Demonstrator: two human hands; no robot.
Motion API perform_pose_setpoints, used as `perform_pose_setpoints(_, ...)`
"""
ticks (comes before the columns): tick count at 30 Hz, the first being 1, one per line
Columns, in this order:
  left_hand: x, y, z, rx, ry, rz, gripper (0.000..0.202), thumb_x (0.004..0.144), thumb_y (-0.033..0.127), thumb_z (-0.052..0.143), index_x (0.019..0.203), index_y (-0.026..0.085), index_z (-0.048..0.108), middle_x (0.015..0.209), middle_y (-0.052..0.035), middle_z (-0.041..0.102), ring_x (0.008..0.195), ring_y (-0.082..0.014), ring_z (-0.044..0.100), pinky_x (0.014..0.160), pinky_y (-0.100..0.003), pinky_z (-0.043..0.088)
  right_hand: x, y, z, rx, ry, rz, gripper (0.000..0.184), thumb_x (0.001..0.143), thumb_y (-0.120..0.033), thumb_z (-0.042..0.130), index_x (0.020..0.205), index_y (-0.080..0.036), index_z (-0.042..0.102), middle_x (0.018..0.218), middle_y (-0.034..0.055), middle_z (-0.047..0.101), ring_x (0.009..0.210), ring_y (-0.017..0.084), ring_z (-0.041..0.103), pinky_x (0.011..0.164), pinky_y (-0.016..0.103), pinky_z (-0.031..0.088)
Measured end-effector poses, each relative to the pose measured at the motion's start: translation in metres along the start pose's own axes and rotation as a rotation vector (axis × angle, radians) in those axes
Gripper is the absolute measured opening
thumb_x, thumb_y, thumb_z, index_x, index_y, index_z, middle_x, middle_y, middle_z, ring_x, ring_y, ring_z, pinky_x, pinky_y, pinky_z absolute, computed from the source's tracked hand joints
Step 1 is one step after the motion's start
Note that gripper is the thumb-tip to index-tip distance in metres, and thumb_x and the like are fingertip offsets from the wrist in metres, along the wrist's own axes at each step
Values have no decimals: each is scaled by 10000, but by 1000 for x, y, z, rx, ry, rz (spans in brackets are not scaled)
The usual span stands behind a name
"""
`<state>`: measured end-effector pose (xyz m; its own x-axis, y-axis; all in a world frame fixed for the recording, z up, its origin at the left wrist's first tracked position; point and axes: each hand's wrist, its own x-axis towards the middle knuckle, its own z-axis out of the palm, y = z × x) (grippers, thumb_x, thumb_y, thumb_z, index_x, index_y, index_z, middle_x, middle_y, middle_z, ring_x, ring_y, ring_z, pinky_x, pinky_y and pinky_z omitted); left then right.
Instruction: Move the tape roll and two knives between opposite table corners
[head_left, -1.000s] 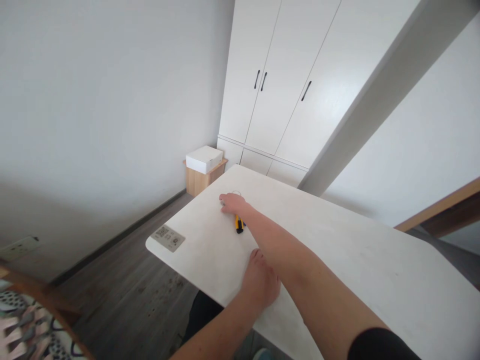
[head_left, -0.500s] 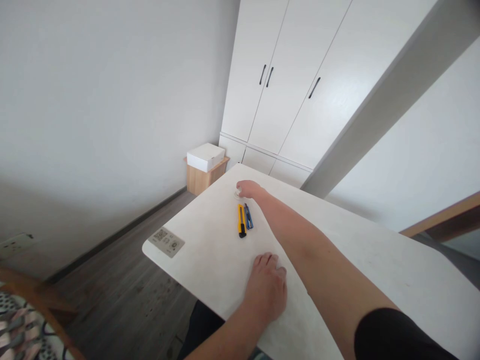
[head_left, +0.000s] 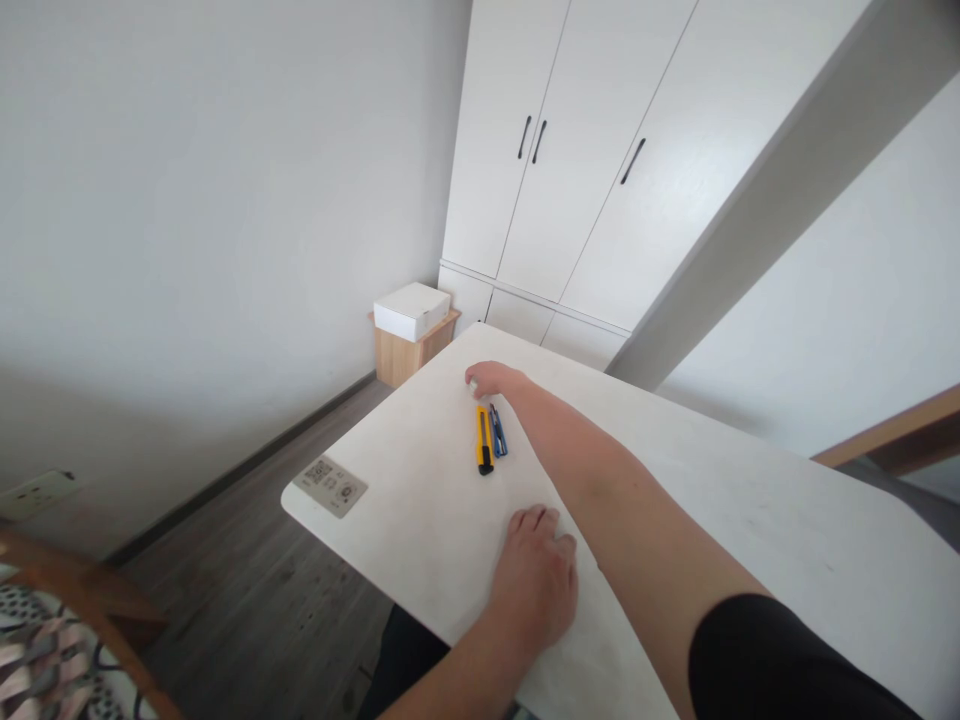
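Observation:
My right hand (head_left: 491, 380) reaches far across the white table (head_left: 750, 540), its fingers curled down over a small pale thing that I cannot make out. Just behind that hand, a yellow utility knife (head_left: 484, 440) and a smaller blue one (head_left: 498, 432) lie side by side on the table. They lie beside my right forearm. My left hand (head_left: 536, 580) lies flat on the table near its front edge, fingers stretched out, holding nothing.
A label sticker (head_left: 330, 485) sits at the table's left corner. Beyond the table stand a white box (head_left: 411, 310) on a small wooden stand and a white wardrobe (head_left: 570, 150). A wooden chair (head_left: 75, 600) is at lower left, above a dark wood floor.
My right hand moved right and farther out along the table, uncovering the yellow and blue knives. My left hand slid slightly right and stays flat.

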<state>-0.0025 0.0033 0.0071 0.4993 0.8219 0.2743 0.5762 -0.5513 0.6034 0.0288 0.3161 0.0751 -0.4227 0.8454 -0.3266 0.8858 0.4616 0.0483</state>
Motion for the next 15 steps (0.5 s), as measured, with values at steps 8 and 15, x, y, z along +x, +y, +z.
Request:
perform_pose_setpoints(8, 1, -2, 1, 50, 2, 7, 260, 922, 212, 513, 1057, 208, 736, 1341, -122, 630, 1290, -290, 508, 1161, -501, 358, -20, -7, -6, -5, 60, 30, 520, 769, -233, 751, 1282, -272, 679, 1383, 59, 644, 1239, 266, 596, 946, 318, 480)
perform_pose_setpoints(15, -1, -2, -3, 140, -25, 40, 280, 951, 200, 502, 1106, 198, 735, 1362, -147, 624, 1304, -302, 516, 1125, -521, 376, -171, 41, 26, 52, 58, 192, 475, 829, -318, 705, 1301, -285, 667, 1279, 66, 701, 1158, 284, 637, 881, 335, 479)
